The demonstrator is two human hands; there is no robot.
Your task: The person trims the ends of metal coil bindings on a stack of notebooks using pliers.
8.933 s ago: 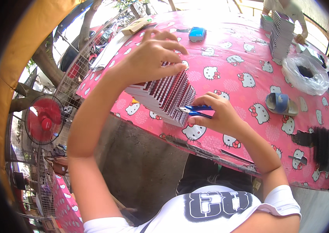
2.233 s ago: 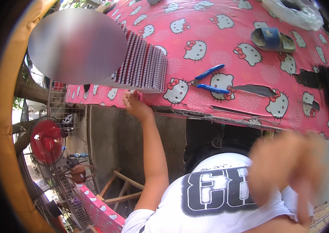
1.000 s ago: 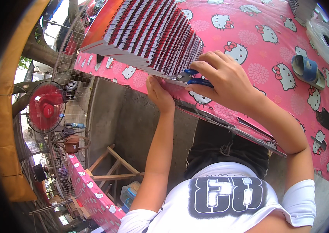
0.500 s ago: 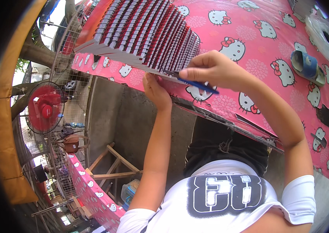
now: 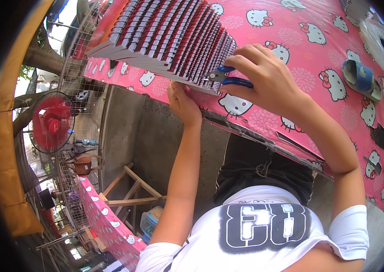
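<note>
Since half a second ago your right hand (image 5: 264, 81) has slid its blue-handled cutters (image 5: 228, 78) down to the ribbed stack's (image 5: 173, 36) near corner. Left to right: left hand (image 5: 183, 102), fingers curled under the table's (image 5: 291, 140) near edge, props the stack from below. Stack sits at that edge; looks stiff, thin-leaved, likely to fan apart, so hold it by the bottom edge. Right hand is closed around the cutters. Tape roll (image 5: 359, 79) lies well apart rightward; nothing blocks.
</note>
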